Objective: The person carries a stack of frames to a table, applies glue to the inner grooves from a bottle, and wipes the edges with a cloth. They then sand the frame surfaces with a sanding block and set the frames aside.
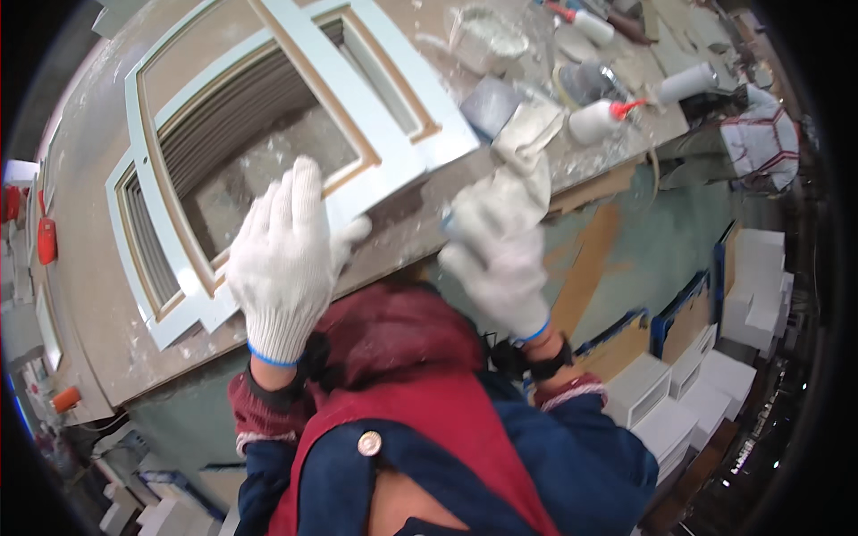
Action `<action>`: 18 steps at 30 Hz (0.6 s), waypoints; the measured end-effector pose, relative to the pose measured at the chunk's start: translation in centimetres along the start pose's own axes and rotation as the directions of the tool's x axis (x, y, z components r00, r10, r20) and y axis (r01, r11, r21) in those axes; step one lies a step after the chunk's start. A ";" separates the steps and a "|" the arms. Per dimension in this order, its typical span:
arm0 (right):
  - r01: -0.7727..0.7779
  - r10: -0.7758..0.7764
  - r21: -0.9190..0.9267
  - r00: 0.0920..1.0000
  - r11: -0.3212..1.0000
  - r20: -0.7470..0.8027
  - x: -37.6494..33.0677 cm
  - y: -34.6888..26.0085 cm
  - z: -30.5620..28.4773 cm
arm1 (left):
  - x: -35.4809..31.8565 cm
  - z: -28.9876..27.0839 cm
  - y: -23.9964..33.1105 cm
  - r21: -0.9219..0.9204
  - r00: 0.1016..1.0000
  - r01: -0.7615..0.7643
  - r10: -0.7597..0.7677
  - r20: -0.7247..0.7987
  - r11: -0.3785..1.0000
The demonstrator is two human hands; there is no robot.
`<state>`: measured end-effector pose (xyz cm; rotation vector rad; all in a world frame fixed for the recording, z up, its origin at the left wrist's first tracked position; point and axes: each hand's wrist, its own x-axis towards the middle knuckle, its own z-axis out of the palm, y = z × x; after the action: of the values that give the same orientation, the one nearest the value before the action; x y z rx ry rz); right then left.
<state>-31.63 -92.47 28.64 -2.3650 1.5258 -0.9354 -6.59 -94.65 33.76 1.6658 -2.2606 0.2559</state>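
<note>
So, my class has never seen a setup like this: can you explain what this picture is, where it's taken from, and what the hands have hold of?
There is no machine here: a person works in white gloves. The single picture comes from a fisheye camera on their head, looking down, so straight edges bend near the rim. The left hand is open over the near side of pale frames on a bench. The right hand is blurred and seems to hold a pale cloth, but I can't be sure. Also on the bench: a red-tipped bottle and a tub.
</note>
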 end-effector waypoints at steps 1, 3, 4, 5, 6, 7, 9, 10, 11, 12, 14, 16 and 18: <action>0.002 -0.004 -0.024 0.996 1.000 -0.087 1.1 0.4 -0.7 | 0.3 0.1 0.1 0.004 1.000 0.010 -0.010 -0.015 1.000; -0.004 0.003 -0.009 0.996 1.000 -0.086 1.1 -0.6 -0.8 | -0.1 0.2 0.0 0.012 1.000 0.011 -0.011 -0.026 1.000; -0.004 0.003 -0.011 0.996 1.000 -0.092 1.1 -0.3 -0.6 | -0.4 0.3 -0.3 0.030 1.000 0.003 -0.002 -0.028 1.000; -0.047 0.046 -0.069 0.999 0.997 -0.014 1.0 0.3 0.0 | -0.6 0.3 -0.4 0.049 1.000 -0.005 0.006 -0.029 0.999; -0.083 0.092 -0.128 0.994 0.988 0.063 0.8 0.8 0.5 | -0.5 0.0 -0.2 0.052 0.999 -0.007 0.009 -0.033 0.999; -0.071 0.079 -0.123 0.995 0.990 0.065 0.5 0.9 0.8 | -0.6 -0.6 -0.1 -0.002 0.999 0.042 -0.042 0.031 0.999; -0.185 0.182 0.019 0.978 0.983 0.099 -0.6 1.3 1.5 | -0.5 -0.6 -0.2 -0.038 0.991 0.106 -0.102 0.090 0.994; -0.176 0.175 0.069 0.984 0.982 0.028 -1.2 1.3 1.5 | -0.8 -0.7 -0.4 -0.041 0.997 0.058 -0.056 0.050 0.997; -0.167 0.165 0.084 0.986 0.982 0.035 -1.3 1.6 1.5 | -1.1 -0.7 -0.6 -0.040 1.000 0.010 -0.010 0.012 0.999; -0.160 0.161 0.088 0.987 0.983 0.006 -1.4 2.0 1.6 | -1.4 -0.9 -0.7 -0.025 1.000 0.023 -0.022 0.016 0.999; -0.184 0.187 0.098 0.982 0.978 -0.023 -1.1 2.2 1.4 | -1.9 -1.1 -1.0 -0.064 0.999 0.014 -0.012 0.037 0.998; -0.198 0.199 0.104 0.980 0.975 -0.004 -1.2 2.8 1.4 | -2.5 -1.2 -1.1 -0.036 0.999 0.010 -0.009 0.035 0.999; -0.241 0.239 0.109 0.971 0.964 0.025 -1.4 3.0 1.9 | -3.3 -1.5 -1.3 -0.021 1.000 -0.011 0.011 0.026 1.000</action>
<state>-33.14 -92.96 25.22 -2.0491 1.6629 -0.9213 -4.26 -91.60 33.91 1.6562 -2.2841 0.2135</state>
